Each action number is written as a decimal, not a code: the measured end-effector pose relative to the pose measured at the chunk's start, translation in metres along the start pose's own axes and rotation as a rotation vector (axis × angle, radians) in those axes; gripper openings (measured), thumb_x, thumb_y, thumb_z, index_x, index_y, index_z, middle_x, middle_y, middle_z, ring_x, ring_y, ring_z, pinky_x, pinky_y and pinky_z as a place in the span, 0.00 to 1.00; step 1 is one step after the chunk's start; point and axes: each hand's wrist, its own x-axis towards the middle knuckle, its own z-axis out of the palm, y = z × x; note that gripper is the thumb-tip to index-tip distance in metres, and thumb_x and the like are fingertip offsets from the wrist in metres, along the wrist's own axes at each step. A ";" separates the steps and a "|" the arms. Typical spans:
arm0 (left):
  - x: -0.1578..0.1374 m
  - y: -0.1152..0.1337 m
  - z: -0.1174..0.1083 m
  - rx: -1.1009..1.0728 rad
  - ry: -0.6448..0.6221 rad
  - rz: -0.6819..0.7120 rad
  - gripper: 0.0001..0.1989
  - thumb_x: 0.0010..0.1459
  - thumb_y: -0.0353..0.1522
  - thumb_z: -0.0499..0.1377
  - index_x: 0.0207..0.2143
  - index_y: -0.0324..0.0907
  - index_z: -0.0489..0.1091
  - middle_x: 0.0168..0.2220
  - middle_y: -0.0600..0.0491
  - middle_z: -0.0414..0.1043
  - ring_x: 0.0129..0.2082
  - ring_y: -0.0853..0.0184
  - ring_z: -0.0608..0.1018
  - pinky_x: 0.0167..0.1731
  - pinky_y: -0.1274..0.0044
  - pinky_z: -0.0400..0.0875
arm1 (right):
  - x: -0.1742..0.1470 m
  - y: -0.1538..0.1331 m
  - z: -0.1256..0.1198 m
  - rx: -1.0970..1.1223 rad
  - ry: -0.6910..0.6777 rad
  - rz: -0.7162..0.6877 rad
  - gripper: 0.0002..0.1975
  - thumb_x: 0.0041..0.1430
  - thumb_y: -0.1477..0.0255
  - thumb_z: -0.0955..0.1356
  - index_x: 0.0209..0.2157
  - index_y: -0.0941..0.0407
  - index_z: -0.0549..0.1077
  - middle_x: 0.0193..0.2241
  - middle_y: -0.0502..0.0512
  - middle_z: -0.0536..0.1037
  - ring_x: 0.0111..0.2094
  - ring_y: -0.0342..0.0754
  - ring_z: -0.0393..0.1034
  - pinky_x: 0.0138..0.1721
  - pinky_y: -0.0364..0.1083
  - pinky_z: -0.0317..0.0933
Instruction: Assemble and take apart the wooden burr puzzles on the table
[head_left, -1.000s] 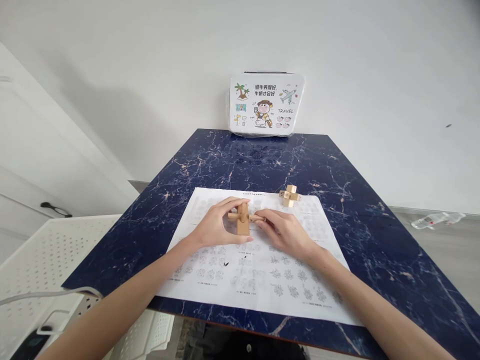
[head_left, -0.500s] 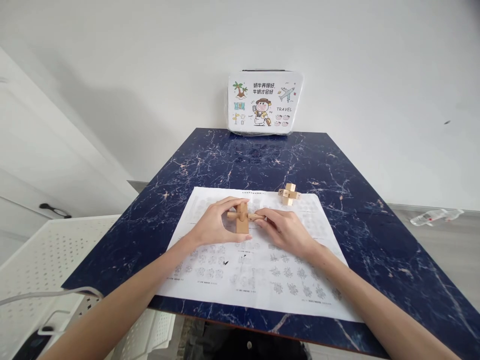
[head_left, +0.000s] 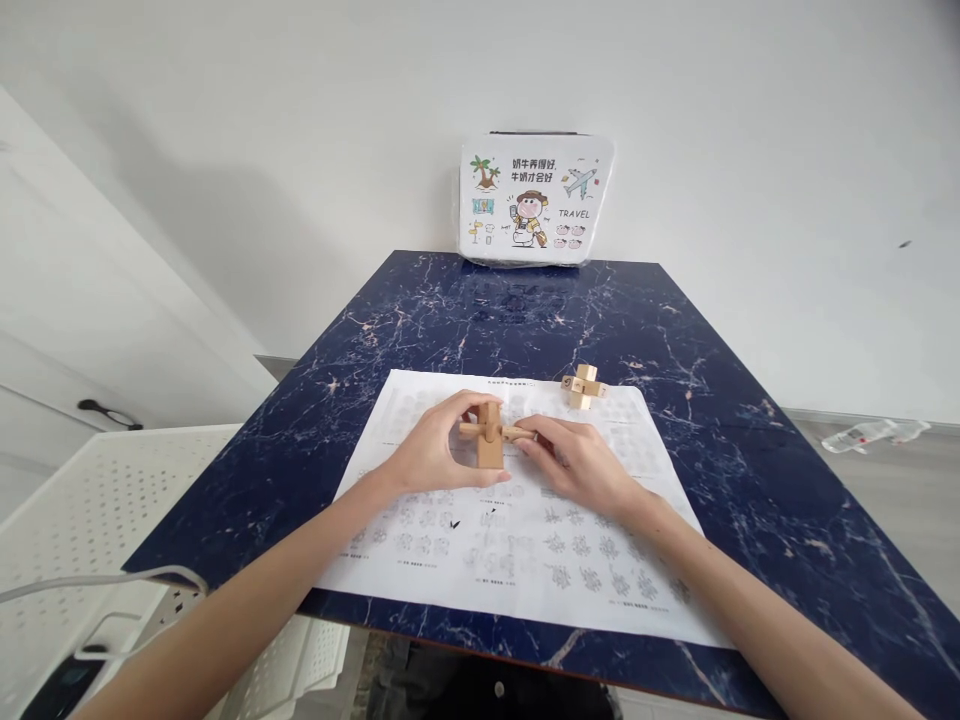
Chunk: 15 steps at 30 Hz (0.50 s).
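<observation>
A wooden interlocking puzzle (head_left: 490, 455) is held over the printed sheet (head_left: 517, 590), its thick block pointing toward me and thinner pieces sticking out to the sides. My left hand (head_left: 439, 445) grips the block between thumb and fingers, at its near and far ends. Pinched in the fingertips of my right hand (head_left: 574, 455) is the right end of the thin crosspiece (head_left: 513, 433). A second wooden puzzle (head_left: 583, 387), cross-shaped with marks on its ends, rests at the sheet's far right edge, untouched.
The sheet lies on a dark blue marbled table (head_left: 540, 345). A white cartoon-printed case (head_left: 534, 200) stands at the table's far edge against the wall. To the left are a white perforated surface (head_left: 97, 480) and a pale cable (head_left: 97, 582). A clear plastic bottle (head_left: 855, 437) lies at right, beyond the table.
The view has shifted slightly. Both hands keep the same grip on the puzzle; no clear movement of its pieces shows.
</observation>
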 end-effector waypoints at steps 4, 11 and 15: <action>-0.001 0.001 -0.001 -0.127 -0.080 -0.082 0.26 0.52 0.40 0.73 0.49 0.45 0.68 0.52 0.47 0.72 0.49 0.58 0.78 0.48 0.65 0.73 | 0.000 0.002 0.000 -0.005 -0.018 0.027 0.13 0.75 0.66 0.60 0.49 0.55 0.74 0.36 0.55 0.82 0.32 0.48 0.74 0.34 0.48 0.63; 0.001 -0.001 -0.001 -0.199 -0.093 -0.062 0.22 0.50 0.37 0.74 0.42 0.44 0.66 0.46 0.51 0.70 0.42 0.63 0.76 0.43 0.69 0.72 | 0.001 -0.002 -0.001 -0.022 -0.013 -0.002 0.15 0.75 0.65 0.60 0.49 0.55 0.75 0.36 0.57 0.83 0.31 0.48 0.74 0.33 0.48 0.62; 0.002 0.001 -0.004 -0.207 -0.101 -0.018 0.23 0.48 0.37 0.74 0.38 0.45 0.64 0.43 0.52 0.68 0.41 0.64 0.74 0.42 0.69 0.71 | 0.001 -0.006 -0.001 -0.032 -0.001 -0.020 0.15 0.75 0.65 0.60 0.50 0.56 0.76 0.34 0.55 0.83 0.27 0.46 0.71 0.30 0.47 0.60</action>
